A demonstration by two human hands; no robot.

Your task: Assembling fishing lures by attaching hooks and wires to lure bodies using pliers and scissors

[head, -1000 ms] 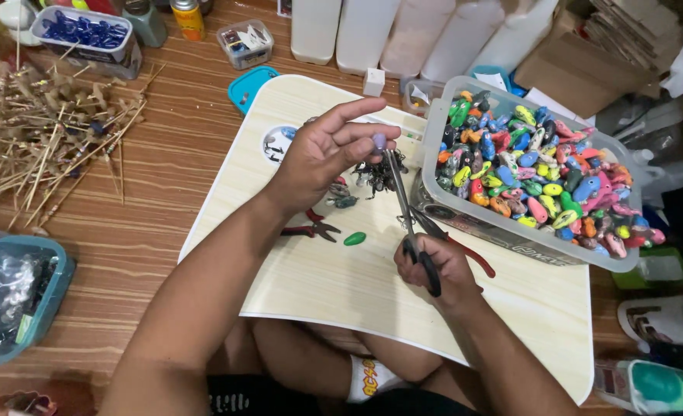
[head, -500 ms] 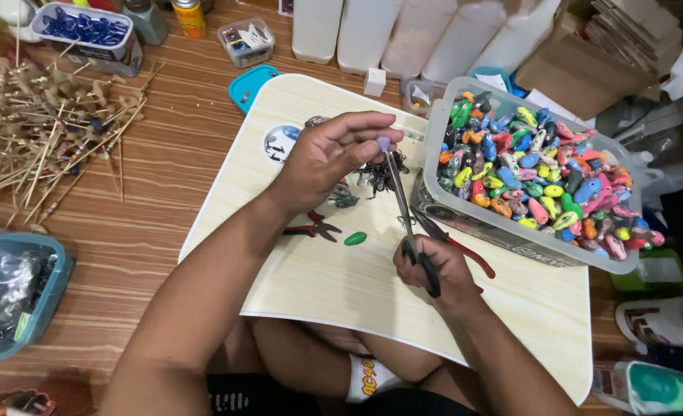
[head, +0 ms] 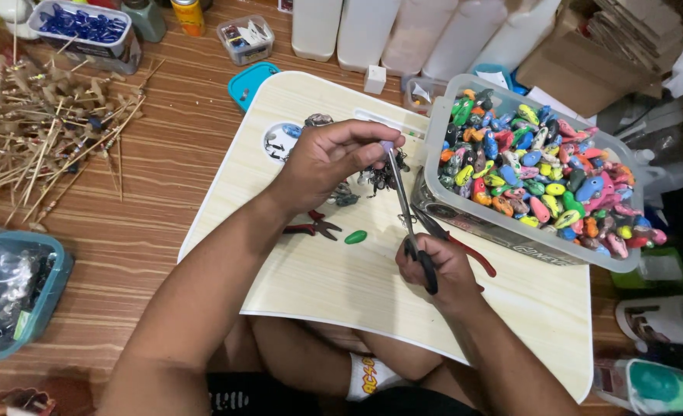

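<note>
We held a small purple piece (head: 388, 146) above the middle of the pale table (head: 334, 285), pinched between the fingertips of our left hand (head: 328, 160). The tips of long-nosed pliers (head: 408, 216) met that piece from below, and our right hand (head: 442, 266) had its grip pressed together around the black handles, near the table's front half. Whether the plier tips actually clamped the piece or only touched it, we could not tell.

Just under our left wrist lay a second pair of pliers with red handles (head: 311, 226), and beside them a single green bead (head: 355, 236) on the bare tabletop. A dark cluster of small metal bits (head: 376, 179) sat behind the raised tool.

To the right, touching the table's edge, stood a clear plastic tub (head: 511, 231) heaped with many-coloured beads (head: 542, 173). On the wooden floor (head: 149, 231) to the left we saw a spread of thin sticks (head: 41, 131), and nearer us a teal-rimmed container (head: 18, 296). At the far side stood a small tub of blue pieces (head: 83, 27) and several white bottles (head: 357, 31).
</note>
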